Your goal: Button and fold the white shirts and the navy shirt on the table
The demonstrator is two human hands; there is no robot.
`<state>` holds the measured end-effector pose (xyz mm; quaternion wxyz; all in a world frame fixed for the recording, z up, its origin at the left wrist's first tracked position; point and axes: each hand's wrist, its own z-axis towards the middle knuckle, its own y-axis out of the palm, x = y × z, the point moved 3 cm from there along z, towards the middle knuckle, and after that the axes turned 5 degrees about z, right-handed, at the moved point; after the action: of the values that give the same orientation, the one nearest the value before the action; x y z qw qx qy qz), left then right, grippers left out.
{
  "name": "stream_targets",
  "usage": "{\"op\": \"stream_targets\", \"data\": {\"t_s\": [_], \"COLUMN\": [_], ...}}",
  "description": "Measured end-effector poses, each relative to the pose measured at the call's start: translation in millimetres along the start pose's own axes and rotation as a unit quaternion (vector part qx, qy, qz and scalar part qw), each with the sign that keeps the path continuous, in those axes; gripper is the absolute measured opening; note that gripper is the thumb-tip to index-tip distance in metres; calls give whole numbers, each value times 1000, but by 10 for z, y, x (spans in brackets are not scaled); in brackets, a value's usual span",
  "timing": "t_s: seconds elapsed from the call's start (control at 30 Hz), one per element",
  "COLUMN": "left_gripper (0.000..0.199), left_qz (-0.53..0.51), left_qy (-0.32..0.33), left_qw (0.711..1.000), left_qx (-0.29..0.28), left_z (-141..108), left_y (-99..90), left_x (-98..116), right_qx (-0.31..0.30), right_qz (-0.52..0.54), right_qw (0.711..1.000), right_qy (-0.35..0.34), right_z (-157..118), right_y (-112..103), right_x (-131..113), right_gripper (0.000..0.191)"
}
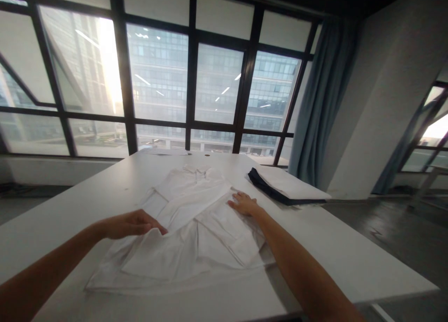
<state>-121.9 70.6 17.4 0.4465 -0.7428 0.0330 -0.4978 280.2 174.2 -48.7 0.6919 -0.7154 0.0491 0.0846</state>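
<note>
A white collared shirt (196, 224) lies spread on the white table (63, 219), its collar toward the windows and its hem nearest me. At the shirt's left side, my left hand (135, 223) has its fingers closed on a raised fold of the white cloth. My right hand (243, 203) rests on the right part of the shirt, fingers spread and palm down. Wrinkles and overlapping layers run across the shirt's lower half.
Right of the shirt lies a stack of folded white cloth (294, 182) with a dark navy piece (268, 186) along its edge. Flat white sheets (163, 151) lie at the table's far end. Windows and a blue curtain (318, 102) stand beyond.
</note>
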Motion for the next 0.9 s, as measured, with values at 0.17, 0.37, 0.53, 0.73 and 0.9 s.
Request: {"op": "stream_targets", "data": {"t_s": [0.17, 0.37, 0.53, 0.73, 0.9], "left_gripper": [67, 55, 53, 32, 74], "left_qz": [95, 252, 228, 177, -122], "left_qy": [-83, -259, -319, -268, -237], "left_qw": [980, 926, 920, 945, 956], "left_qx": [157, 111, -4, 59, 122], "left_z": [147, 137, -41, -69, -50], "left_y": [-15, 111, 141, 83, -36], "left_x": [-225, -287, -174, -139, -193], "right_qx": [13, 94, 161, 136, 166], "right_qz": [-22, -95, -150, -157, -129], "right_qw": [999, 990, 975, 976, 978], "right_qy": [24, 44, -25, -69, 9], "right_z": [148, 409, 618, 841, 881], "right_y": [-100, -217, -261, -304, -326], "right_x": [5, 3, -101, -47, 178], "right_gripper": [58, 42, 37, 35, 39]}}
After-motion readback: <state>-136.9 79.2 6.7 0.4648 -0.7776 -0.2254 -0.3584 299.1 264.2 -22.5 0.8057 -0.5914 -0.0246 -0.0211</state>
